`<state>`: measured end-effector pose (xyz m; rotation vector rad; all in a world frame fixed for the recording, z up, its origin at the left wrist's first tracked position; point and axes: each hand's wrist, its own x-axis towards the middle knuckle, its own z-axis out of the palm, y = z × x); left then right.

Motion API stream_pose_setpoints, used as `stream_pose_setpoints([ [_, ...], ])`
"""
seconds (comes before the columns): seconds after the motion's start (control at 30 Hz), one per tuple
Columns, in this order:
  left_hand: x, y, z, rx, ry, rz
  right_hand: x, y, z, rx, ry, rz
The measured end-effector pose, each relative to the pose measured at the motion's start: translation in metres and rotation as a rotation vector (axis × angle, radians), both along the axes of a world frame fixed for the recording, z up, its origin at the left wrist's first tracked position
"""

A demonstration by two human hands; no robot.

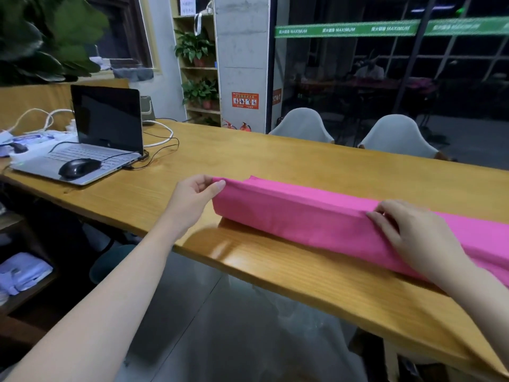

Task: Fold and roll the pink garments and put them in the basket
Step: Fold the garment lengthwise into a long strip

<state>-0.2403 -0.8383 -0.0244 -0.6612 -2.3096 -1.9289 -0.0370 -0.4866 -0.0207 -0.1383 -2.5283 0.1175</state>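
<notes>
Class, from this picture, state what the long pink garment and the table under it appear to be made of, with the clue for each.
Long pink garment: seemingly soft matte woven or knit fabric; it folds and creases. Orange-brown table: apparently varnished wood; grain lines and glossy reflections show.
</notes>
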Motion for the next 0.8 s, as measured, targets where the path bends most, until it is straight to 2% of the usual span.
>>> stream_pose_setpoints([
  [0.17,-0.060,0.044,0.009,-0.161,-0.036,0.068,-0.055,0.047,0.018,-0.103,-0.137,0.039],
  [0.37,-0.126,0.091,-0.016,-0.430,-0.093,0.269,-0.128,0.090,0.002,-0.176,-0.302,0.049],
  [0.43,-0.129,0.105,-0.029,-0.536,-0.066,0.330,-0.140,0.097,-0.015,-0.169,-0.344,0.047],
  [0.53,-0.123,0.116,-0.045,-0.734,0.078,0.475,-0.144,0.104,-0.039,-0.198,-0.289,0.050],
  [0.63,-0.128,0.118,-0.050,-0.770,0.141,0.489,-0.148,0.113,-0.046,-0.207,-0.249,0.077],
  [0.8,-0.120,0.107,-0.052,-0.715,0.151,0.469,-0.143,0.108,-0.051,-0.232,-0.233,0.060],
])
